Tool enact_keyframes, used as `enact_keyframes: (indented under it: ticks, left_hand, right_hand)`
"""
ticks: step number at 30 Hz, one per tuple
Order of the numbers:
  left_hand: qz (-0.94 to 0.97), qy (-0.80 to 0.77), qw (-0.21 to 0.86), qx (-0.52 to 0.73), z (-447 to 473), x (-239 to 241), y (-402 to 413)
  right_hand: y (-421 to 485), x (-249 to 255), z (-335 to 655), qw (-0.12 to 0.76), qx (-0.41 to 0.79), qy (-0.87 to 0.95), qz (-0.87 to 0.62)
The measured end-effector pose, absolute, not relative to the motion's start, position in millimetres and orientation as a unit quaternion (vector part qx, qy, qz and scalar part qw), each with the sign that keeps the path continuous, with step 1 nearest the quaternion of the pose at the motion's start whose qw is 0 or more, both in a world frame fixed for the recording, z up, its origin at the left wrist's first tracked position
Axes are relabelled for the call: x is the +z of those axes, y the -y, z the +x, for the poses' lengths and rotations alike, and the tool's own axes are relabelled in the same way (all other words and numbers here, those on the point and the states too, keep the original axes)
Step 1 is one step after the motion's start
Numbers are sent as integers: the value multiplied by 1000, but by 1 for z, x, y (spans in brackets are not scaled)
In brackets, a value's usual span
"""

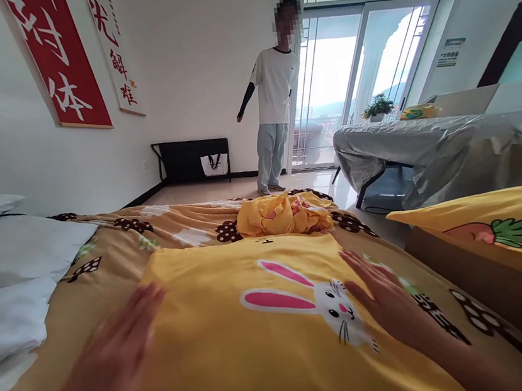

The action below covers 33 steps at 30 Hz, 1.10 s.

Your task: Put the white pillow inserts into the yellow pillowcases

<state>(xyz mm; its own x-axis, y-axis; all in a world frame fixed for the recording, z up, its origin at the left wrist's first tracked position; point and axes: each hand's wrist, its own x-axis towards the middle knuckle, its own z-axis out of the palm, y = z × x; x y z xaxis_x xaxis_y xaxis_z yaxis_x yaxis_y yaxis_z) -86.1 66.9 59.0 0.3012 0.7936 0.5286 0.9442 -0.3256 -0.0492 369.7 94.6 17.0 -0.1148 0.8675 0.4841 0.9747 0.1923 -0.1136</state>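
Fingers (pixel 147 298) of left hand (pixel 111 350) and right hand (pixel 381 292) outstretched, empty, at opposite edges of yellow rabbit-print cloth (pixel 221 333); tan patterned bedsheet (pixel 88 299) beneath, white wall (pixel 201 57) beyond.

Bright daylight through far glass doors (pixel 335 78), sky overexposed to white, sheen on the plastic sheet (pixel 396 133) at right, reflections on the floor (pixel 346 192), right edge darkened, wide-angle stretching toward the margins, left hand (pixel 111 353) blurred, rabbit print (pixel 339 309) comparatively sharp, far person's head (pixel 287 18) pixelated.

The blurred left fingers (pixel 142 306) perhaps touch rabbit-print cloth (pixel 241 344).
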Motion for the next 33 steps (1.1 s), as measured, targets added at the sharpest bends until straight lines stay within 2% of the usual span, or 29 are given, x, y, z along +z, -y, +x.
enact_keyframes:
  ticks: [3, 5, 7, 10, 12, 14, 20, 26, 33]
  left_hand:
    - [-843, 512, 95, -131, -2, 107, -147]
    - [-832, 538, 52, -126, 50, 109, -194]
    - [-819, 561, 30, -118, 83, 82, -226]
    - [-806, 584, -14, -92, 98, 16, -248]
    - [-800, 593, -30, -88, 94, -15, -254]
    - [-793, 601, -42, -85, 82, -27, -262]
    - [-739, 668, -75, -47, -8, -23, -285]
    - [-683, 723, -101, -8, -75, -37, -296]
    - [-670, 736, -86, -35, -112, -52, -321]
  right_hand:
    - [-166, 79, 289, 170, -44, 821, -544]
    - [-204, 84, 248, 143, -12, 823, -549]
    - [-230, 59, 224, 133, 0, 805, -578]
    - [-247, 2, 214, 108, 27, 804, -584]
    - [-253, -26, 217, 107, 39, 803, -585]
    - [-261, -36, 225, 107, 50, 801, -587]
    - [-283, -27, 283, 76, 85, 769, -628]
    - [-294, -45, 354, 21, 144, 717, -682]
    - [-311, -63, 402, -4, 102, 668, -737]
